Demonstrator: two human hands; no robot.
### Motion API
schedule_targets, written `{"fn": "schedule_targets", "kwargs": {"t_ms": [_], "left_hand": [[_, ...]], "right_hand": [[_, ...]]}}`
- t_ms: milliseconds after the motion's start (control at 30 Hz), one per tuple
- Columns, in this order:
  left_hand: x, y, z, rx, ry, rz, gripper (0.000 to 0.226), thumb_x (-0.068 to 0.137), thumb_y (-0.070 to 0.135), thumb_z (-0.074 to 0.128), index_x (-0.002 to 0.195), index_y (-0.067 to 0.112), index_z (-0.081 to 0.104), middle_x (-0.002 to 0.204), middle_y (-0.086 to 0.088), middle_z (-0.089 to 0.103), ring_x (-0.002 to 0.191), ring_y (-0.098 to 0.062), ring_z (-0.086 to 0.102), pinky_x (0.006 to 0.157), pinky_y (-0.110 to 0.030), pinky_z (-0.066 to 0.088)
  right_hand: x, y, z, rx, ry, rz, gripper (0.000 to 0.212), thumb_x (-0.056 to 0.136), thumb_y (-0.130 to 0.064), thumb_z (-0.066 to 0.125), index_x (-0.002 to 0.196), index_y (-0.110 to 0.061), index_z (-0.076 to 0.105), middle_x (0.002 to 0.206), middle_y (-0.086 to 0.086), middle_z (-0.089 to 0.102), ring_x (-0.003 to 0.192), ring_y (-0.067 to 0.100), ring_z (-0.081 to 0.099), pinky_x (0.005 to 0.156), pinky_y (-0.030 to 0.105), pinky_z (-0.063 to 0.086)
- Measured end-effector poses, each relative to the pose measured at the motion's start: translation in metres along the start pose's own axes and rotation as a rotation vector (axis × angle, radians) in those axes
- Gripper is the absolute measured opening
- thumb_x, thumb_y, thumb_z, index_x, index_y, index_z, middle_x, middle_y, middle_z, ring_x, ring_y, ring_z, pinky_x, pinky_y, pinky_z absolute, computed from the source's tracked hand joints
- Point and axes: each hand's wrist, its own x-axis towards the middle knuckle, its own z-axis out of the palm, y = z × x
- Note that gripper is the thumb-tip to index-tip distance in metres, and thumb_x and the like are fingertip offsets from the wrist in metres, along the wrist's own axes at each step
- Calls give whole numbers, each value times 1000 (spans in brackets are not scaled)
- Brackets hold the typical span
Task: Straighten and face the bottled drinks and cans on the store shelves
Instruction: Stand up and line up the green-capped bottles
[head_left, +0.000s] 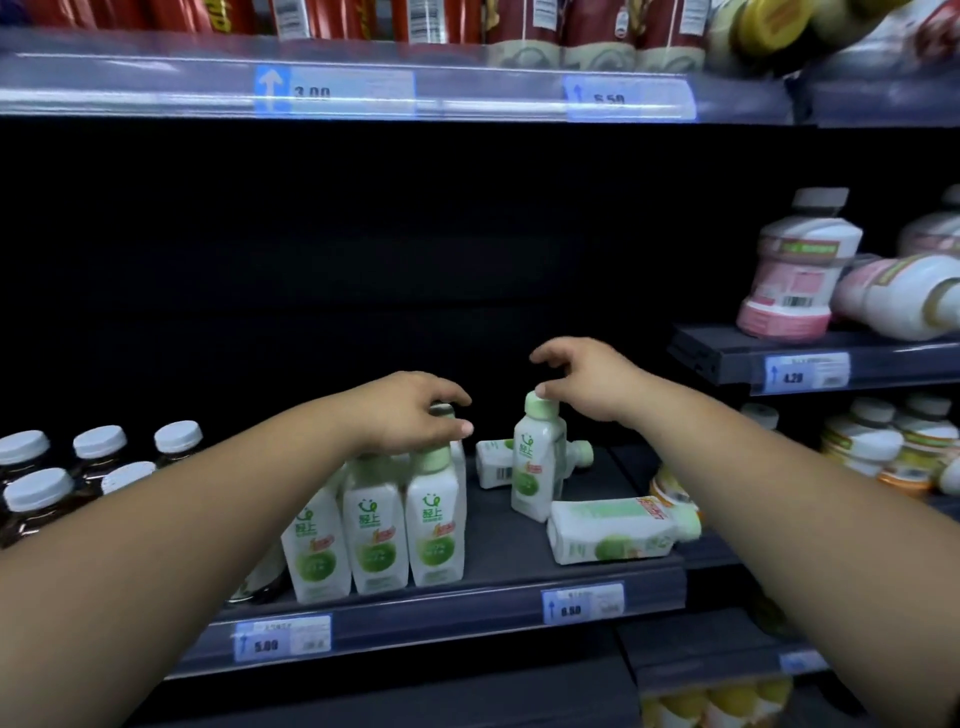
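- While the right hand (587, 384) hovers palm down with its fingers spread and loosely curved, its thumb tip touches the pale green cap of a standing bottle (537, 467) in the middle of the shelf (519, 584); the hand grips nothing.
- That standing bottle is white with a green circle on its label. It leans slightly and stands apart from the rest, label forward.
- Reaching in from the lower left with the forearm straight, the left hand (410, 415) curls its fingers and thumb round the cap of a back bottle (442, 411), just behind the front row.
- Three white bottles make up the front row (374, 535). They stand upright side by side at the shelf's front edge, left of the standing bottle, and each label shows the green characters "轻上" above a green circle.
- A fallen bottle (618, 530) lies on its side near the front edge, right of the standing bottle, cap pointing right.
- A second fallen bottle (496, 462) lies behind the standing one, barcode showing.
- On the shelf edge, the left price tag (283, 639) reads "5.00"; the right price tag (582, 605) is too blurred to read.
- Dark bottles (104, 467) with white caps stand at the far left.
- Pink-and-white bottles (795, 280) sit on a higher shelf at the right, above a tag reading "4.20".
- Tags on the top shelf read "3.00" and "5.50".
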Motion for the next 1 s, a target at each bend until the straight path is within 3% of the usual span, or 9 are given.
{"fn": "schedule_targets", "kwargs": {"t_ms": [67,133,233,400,533,667,800,867,1000], "left_hand": [[2,1,6,40,-13,-44,56,90,57,57,140,32,51,144,6,49,128,-13,49,107,-36,42],[1,1,10,33,-20,-72,53,92,54,55,141,32,50,144,5,48,128,-14,48,107,-36,42],[-3,3,14,3,2,-92,50,93,50,55,141,35,49,146,7,45,129,-13,46,108,-37,40],[-3,6,16,54,0,-115,50,94,51,52,142,40,46,147,10,44,132,-12,43,110,-40,38],[-5,9,14,45,-8,-118,48,93,49,54,140,42,47,138,11,48,126,-12,46,107,-40,40],[-1,16,9,13,4,-98,47,92,38,61,138,40,50,135,10,49,117,-11,50,102,-36,44],[9,27,14,-14,23,-52,48,93,39,61,140,37,50,139,11,49,108,-6,49,93,-23,40],[12,29,18,-52,22,-71,47,94,37,62,139,38,51,140,14,52,110,-3,51,95,-21,40],[14,27,21,-112,32,-117,43,95,30,64,133,45,55,119,23,60,90,6,56,83,-17,41]], "right_hand": [[2,9,5,-48,-78,60,48,87,-37,75,131,-26,60,117,-7,55,112,17,59,90,29,49],[6,15,13,-1,-111,93,39,85,-43,74,119,-25,65,115,-4,63,103,21,64,87,38,57],[8,15,17,64,-153,76,20,88,-38,71,102,-24,68,101,5,68,89,26,70,76,50,61],[9,6,26,250,-320,-8,14,93,-23,69,107,-21,69,107,8,70,102,33,69,84,52,59],[12,-5,44,328,-375,-68,16,91,-26,72,107,-25,71,101,1,71,88,23,68,78,42,57],[20,12,37,404,-388,-6,25,89,-33,74,112,-25,70,112,-4,70,106,13,67,89,35,57],[33,68,35,166,-245,132,46,85,-27,79,127,-16,64,129,6,64,116,20,60,99,33,48],[35,92,40,53,-274,212,56,86,-23,78,137,-17,57,137,11,58,121,24,57,103,34,45],[33,108,57,-87,-386,237,69,89,-18,75,150,-19,43,145,8,49,127,26,52,108,34,41]]}}
